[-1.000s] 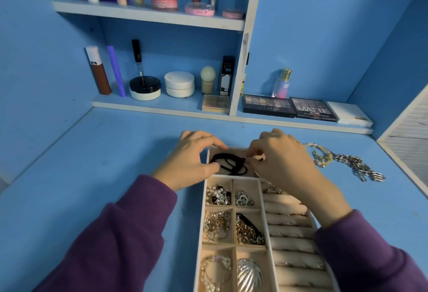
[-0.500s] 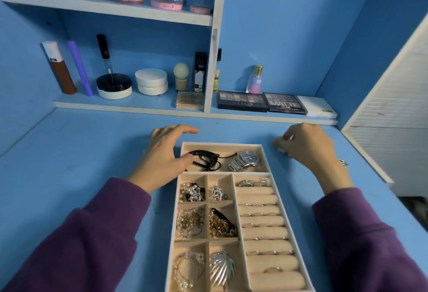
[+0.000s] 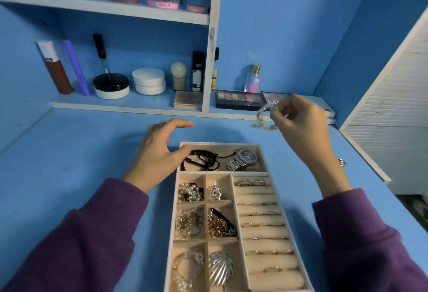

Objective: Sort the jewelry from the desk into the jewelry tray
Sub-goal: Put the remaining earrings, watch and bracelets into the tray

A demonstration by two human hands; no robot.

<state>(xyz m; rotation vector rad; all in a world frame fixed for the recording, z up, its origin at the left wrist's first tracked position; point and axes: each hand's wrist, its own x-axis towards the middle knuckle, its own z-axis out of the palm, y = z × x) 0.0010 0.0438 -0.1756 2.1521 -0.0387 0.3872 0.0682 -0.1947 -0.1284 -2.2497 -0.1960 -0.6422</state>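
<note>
Your right hand (image 3: 298,127) is lifting a pinched bracelet (image 3: 262,115) off the worktop (image 3: 81,164), bound for the jewelry tray (image 3: 220,143); your left hand (image 3: 159,152) is resting relaxed.

Blue-painted alcove. The back wall (image 3: 278,25) and the surface (image 3: 69,152) below it share one matt blue. At left, an upper shelf (image 3: 104,8) and a lower shelf (image 3: 115,106), both white-edged, meet a white upright divider (image 3: 212,48); the lower shelf runs on to the right past it. A white louvred panel (image 3: 398,97) stands slanted at far right. Light is cool and even, with soft shadows under the shelves.
</note>
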